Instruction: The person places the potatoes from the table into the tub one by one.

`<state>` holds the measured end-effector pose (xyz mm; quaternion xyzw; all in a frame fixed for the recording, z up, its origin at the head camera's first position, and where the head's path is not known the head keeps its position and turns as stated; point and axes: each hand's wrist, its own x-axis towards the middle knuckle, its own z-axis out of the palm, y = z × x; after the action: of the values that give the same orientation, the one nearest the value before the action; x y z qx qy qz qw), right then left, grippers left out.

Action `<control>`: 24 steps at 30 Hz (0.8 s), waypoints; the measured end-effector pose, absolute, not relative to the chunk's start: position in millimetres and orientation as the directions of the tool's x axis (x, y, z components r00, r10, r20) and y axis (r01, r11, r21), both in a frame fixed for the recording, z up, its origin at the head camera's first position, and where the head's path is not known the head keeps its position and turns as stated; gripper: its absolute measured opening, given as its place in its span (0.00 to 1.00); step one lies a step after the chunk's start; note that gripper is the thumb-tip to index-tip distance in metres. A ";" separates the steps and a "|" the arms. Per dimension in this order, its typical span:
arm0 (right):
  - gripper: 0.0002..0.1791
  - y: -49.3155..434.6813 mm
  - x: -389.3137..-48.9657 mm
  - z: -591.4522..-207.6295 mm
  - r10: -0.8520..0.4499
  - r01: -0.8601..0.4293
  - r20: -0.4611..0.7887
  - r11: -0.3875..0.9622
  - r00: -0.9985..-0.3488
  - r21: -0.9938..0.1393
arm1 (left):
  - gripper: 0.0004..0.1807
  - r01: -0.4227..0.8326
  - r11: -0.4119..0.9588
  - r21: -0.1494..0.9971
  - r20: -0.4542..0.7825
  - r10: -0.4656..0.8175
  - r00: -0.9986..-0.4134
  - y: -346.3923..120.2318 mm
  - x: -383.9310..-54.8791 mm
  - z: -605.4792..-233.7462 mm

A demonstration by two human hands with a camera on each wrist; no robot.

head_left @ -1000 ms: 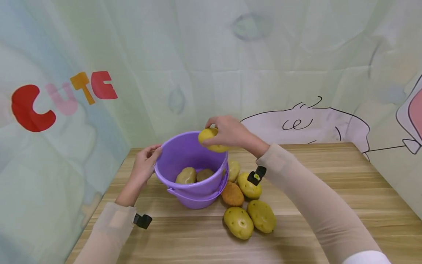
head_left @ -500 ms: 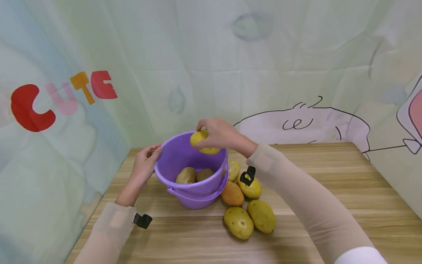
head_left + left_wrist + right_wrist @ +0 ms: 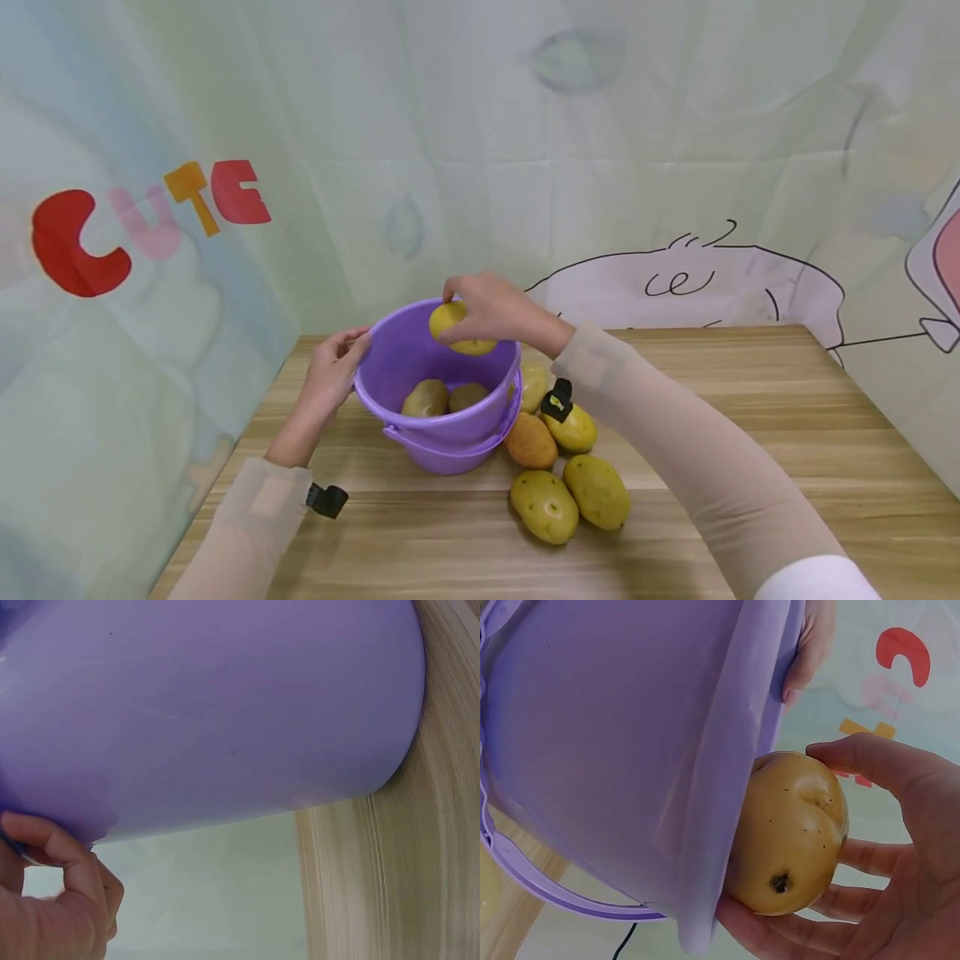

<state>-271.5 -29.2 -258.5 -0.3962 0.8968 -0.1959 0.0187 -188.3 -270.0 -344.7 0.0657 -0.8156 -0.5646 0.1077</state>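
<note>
At the rim [image 3: 450,423] of the purple bucket [image 3: 422,358], right hand [image 3: 497,312] grasps a yellow potato [image 3: 448,320]. Left hand [image 3: 330,371] grips the same rim.

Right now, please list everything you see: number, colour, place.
Bucket: one, purple, on table
Held potato: one, yellow, at bucket's mouth
Inside potatoes: two, brownish, in bucket
Outside potatoes: five, four yellowish, one orange-brown, beside bucket
Table: one, light brown, under bucket
Backdrop: count unclear, pale green, behind table
Letters: four, red, pink, orange, backdrop's left
Drawings: count unclear, whitish and pink, backdrop's right
Wrist cameras: two, black, at wrists
Sleeves: two, beige, on arms
Left hand: one, on bucket's rim
Right hand: one, gripping held potato
</note>
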 end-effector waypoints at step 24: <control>0.26 -14.0 -273.7 -257.0 -0.699 -0.699 0.155 0.619 -0.698 -0.357 | 0.26 0.033 0.340 0.940 0.118 -0.232 -0.966 -268.9 -187.7 -344.3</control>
<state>-273.7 -14.0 -257.0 -0.3884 0.8998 -0.1988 -0.0003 -187.7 -268.9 -344.3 0.0613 -0.8102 -0.5712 0.1161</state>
